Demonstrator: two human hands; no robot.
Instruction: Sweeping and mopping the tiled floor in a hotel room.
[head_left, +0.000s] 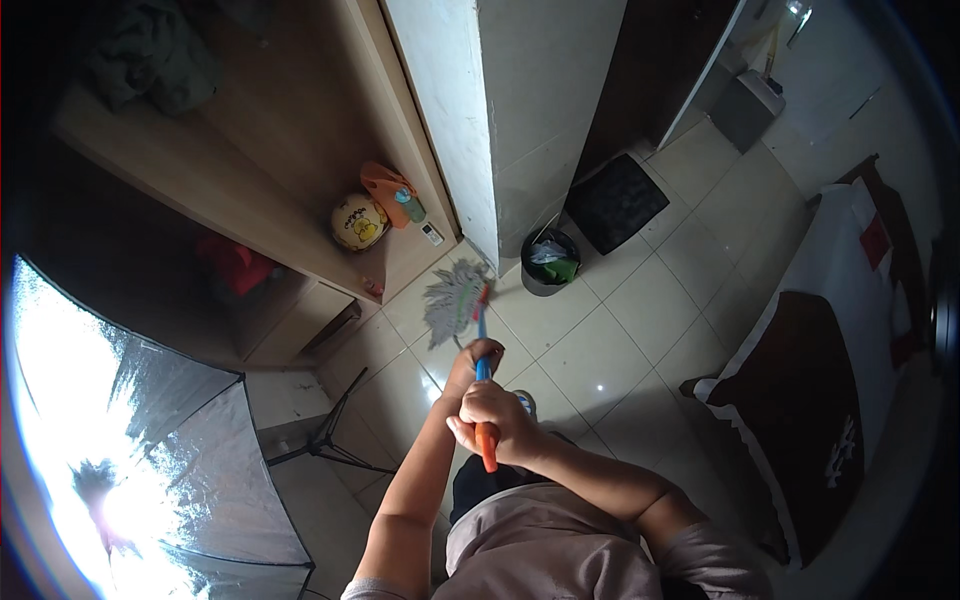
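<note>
A string mop with a blue handle and an orange grip end slants away from my body. My right hand is wrapped around the top of the handle, just beyond the orange end. Farther down the shaft, my left hand grips it too. The grey mop head lies spread on the tiled floor, close to the wardrobe base and the foot of a wall corner. A red connector joins head and shaft.
A black bin with bags in it stands right of the mop head, beside a dark mat. An open wooden wardrobe holds a round yellow item. A lit photo umbrella and tripod legs stand left, a bed right.
</note>
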